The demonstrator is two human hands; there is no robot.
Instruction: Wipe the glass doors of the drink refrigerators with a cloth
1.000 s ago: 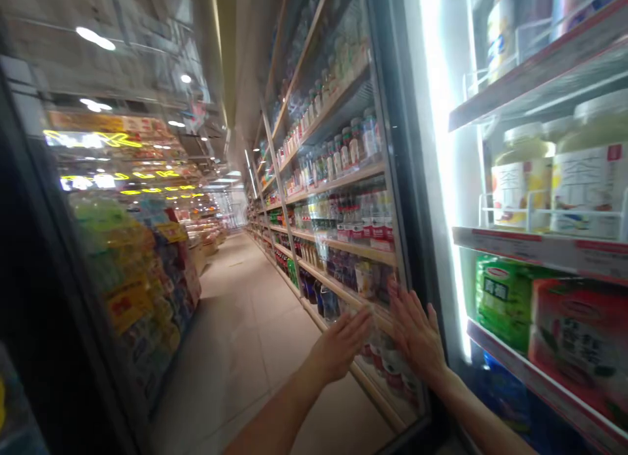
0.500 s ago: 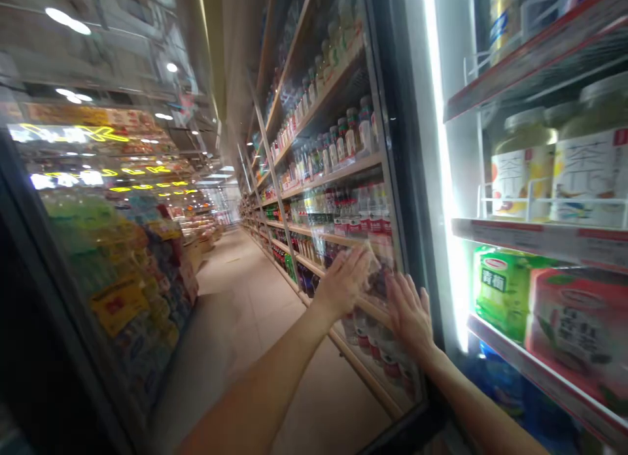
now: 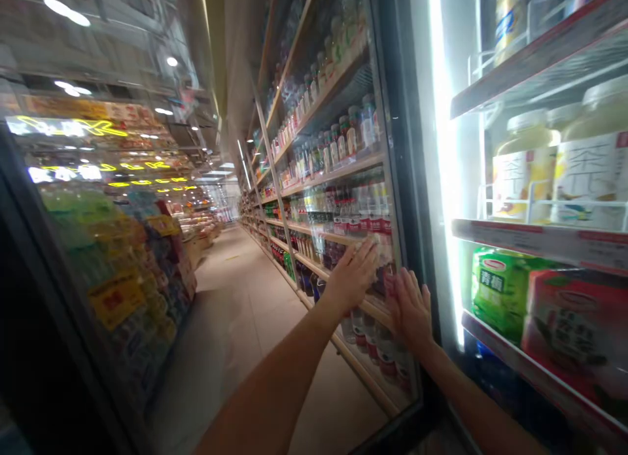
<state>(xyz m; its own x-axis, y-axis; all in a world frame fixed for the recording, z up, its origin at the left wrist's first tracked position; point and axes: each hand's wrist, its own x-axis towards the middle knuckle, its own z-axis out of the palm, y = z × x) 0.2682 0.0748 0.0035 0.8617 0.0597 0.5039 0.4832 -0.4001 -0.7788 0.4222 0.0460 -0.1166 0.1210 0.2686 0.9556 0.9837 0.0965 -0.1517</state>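
Both my arms reach forward to a glass door pane (image 3: 314, 370). My left hand (image 3: 350, 278) lies against it with fingers stretched up and right, holding a crumpled whitish cloth or tissue (image 3: 377, 246) under the fingertips. Lower and to the right, close to the door's dark frame (image 3: 400, 148), my right hand (image 3: 411, 308) is raised with its fingers extended and near together. A pale pinkish patch shows at its fingertips; I cannot tell whether it is a reflection or part of a cloth. Neither palm is visible.
Lit cooler shelves (image 3: 540, 236) stand at my right, with tea bottles (image 3: 523, 167), a green pack (image 3: 495, 288) and a red pack (image 3: 574, 331). Rows of bottles (image 3: 338, 141) show through the glass. An aisle floor (image 3: 245, 298) runs ahead, beside stacked goods (image 3: 122, 272) on the left.
My left hand has slid a little to the right along the glass with the cloth. My right hand has shifted only slightly, its fingers a bit closer together.
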